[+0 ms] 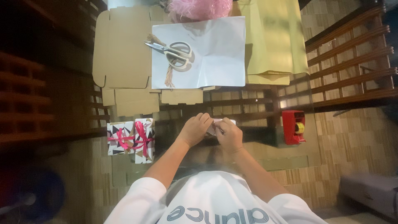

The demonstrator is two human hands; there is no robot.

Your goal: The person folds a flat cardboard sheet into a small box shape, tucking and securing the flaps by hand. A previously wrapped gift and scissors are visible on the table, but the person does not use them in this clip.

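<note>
- Where the head view looks straight down, the left hand point(194, 129) and the right hand point(229, 133) meet over the glass counter point(257, 143), with a small pale item point(213, 126) pinched between them.
- That pale item, perhaps a bit of paper or wrap, shows only as a sliver in the gap between the two hands and at the top of the right hand; its long axis cannot be told.
- Left-hand fingers point(202, 119) are curled shut over the item's left side; right-hand fingers point(224, 123) are bent in on its right side, so both hands grip it and neither is nearer than the other.
- Well apart, up the counter from the hands, scissors point(174, 53) lie on a white sheet point(215, 58), blades pointing up-left and handles toward the right, long axis slanted across the sheet; a twist of brown twine point(168, 76) runs under them.
- Flat brown cardboard point(122, 49) lies left of the sheet, a yellow-green paper bag point(273, 37) lies right of it, and pink shredded filler point(199, 8) sits at the top edge.
- Just left of the left forearm stand two patterned gift boxes point(131, 139) tied with pink ribbon point(139, 139).
- On the right-hand side, near but not touching, sits a red tape dispenser point(293, 126).
</note>
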